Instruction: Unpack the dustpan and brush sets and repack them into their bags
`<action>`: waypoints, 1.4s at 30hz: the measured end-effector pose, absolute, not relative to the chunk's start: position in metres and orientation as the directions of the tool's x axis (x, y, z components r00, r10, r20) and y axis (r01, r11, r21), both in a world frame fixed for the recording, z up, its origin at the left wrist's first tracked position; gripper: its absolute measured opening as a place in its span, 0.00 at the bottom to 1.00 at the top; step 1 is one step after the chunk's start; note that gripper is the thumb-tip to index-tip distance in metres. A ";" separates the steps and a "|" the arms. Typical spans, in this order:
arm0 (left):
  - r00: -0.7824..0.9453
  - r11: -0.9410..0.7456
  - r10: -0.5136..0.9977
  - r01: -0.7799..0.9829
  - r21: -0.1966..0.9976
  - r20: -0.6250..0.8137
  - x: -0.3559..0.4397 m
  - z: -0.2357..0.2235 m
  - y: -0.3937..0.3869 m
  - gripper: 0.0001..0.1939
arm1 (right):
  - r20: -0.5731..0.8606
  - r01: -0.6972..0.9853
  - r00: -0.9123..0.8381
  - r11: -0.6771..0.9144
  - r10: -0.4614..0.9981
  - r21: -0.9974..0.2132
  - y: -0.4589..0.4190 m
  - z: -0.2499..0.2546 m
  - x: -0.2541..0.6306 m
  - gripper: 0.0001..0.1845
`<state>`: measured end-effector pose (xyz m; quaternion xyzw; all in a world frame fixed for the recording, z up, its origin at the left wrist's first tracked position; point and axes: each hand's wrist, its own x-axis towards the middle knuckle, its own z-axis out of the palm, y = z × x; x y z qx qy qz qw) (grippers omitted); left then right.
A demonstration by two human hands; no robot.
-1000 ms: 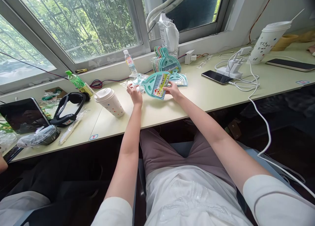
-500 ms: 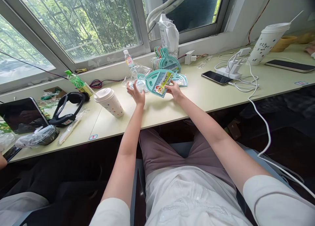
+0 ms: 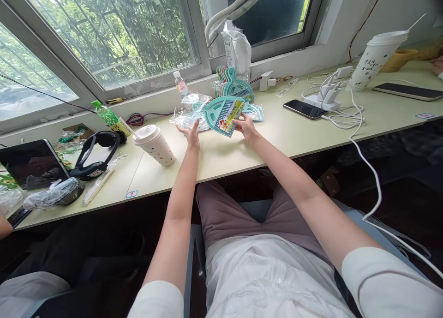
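Observation:
A teal mini dustpan with a small brush and a yellow label is held tilted above the table, its handle pointing left. My right hand grips its right edge by the label. Left of the dustpan, my left hand is open with fingers spread, holding nothing. Crumpled clear plastic wrap lies just behind my left hand. Further back, a row of several dustpans in different colours stands against the wall. Another wrapped dustpan set lies partly hidden behind the held one.
A lidded paper cup stands left of my left hand. Farther left are a green bottle, headphones and a tablet. On the right lie a phone, a power strip with white cables, and a tall cup.
My left hand has drawn back slightly toward me, away from the dustpan's handle and the plastic wrap. My right hand and the dustpan stay nearly still.

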<state>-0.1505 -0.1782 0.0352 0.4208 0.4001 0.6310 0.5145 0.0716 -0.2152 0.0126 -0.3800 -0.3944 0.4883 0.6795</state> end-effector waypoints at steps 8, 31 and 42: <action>-0.080 -0.101 0.995 -0.578 0.810 0.067 -0.165 0.038 -0.171 0.38 | 0.161 -0.365 0.119 0.194 0.980 -0.910 -0.221 0.015 0.067 0.22; 0.449 0.020 0.892 -0.150 0.988 0.051 -0.156 0.039 -0.191 0.26 | 0.153 -0.363 0.084 0.174 0.985 -0.915 -0.222 0.014 0.063 0.21; 0.579 0.025 0.815 -0.027 0.999 -0.005 -0.150 0.037 -0.196 0.15 | 0.183 -0.341 0.081 0.200 0.980 -0.919 -0.220 0.014 0.068 0.25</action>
